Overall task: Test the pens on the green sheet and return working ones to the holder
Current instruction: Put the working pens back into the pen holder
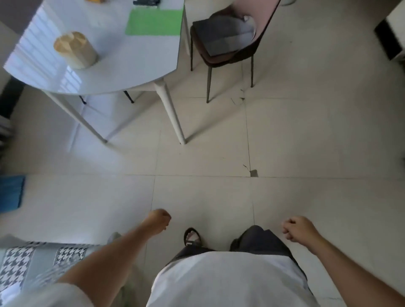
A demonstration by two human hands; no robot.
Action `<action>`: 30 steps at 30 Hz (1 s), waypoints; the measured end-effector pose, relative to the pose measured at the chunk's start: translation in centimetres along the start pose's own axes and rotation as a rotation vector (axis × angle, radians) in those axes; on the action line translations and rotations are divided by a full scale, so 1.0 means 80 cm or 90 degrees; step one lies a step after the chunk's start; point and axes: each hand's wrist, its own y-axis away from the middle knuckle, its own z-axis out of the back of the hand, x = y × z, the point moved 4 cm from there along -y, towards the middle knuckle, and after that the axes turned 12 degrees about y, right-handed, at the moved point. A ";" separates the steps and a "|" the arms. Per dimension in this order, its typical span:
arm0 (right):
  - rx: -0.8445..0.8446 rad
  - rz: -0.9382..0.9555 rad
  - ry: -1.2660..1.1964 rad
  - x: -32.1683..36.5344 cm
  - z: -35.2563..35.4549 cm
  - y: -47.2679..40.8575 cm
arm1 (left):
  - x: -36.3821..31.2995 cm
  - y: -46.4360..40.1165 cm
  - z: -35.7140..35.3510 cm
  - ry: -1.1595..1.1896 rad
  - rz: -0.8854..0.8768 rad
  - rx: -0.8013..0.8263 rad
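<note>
The green sheet point(154, 22) lies flat near the far right edge of a white glossy table point(131, 68). Near the table's left front stands the pale wooden pen holder point(75, 50), a cylinder with compartments; no pens show in it. A dark cluster, possibly pens point(145, 2), lies beyond the sheet at the top of the frame. I stand on the floor well back from the table. My left hand point(158, 221) and my right hand point(298, 229) hang at my sides with loosely curled fingers, holding nothing.
A dark chair point(223, 43) with a grey cushion and cloth stands right of the table. Table legs point(174, 114) angle down to the tiled floor. A blue object point(11, 192) sits at the left edge, and houndstooth fabric point(19, 263) lies at the lower left.
</note>
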 end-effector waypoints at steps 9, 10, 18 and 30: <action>0.017 0.012 -0.027 0.056 0.128 -0.167 | -0.229 -0.093 -0.038 -0.009 -0.022 -0.003; 0.020 0.009 -0.016 0.060 0.148 -0.187 | -0.250 -0.098 -0.043 0.005 -0.009 -0.014; 0.039 0.033 0.035 0.156 0.300 -0.310 | -0.396 -0.125 -0.074 0.046 -0.001 -0.008; 0.071 0.114 0.137 0.419 0.384 -0.452 | -0.489 -0.266 -0.003 0.134 0.062 -0.047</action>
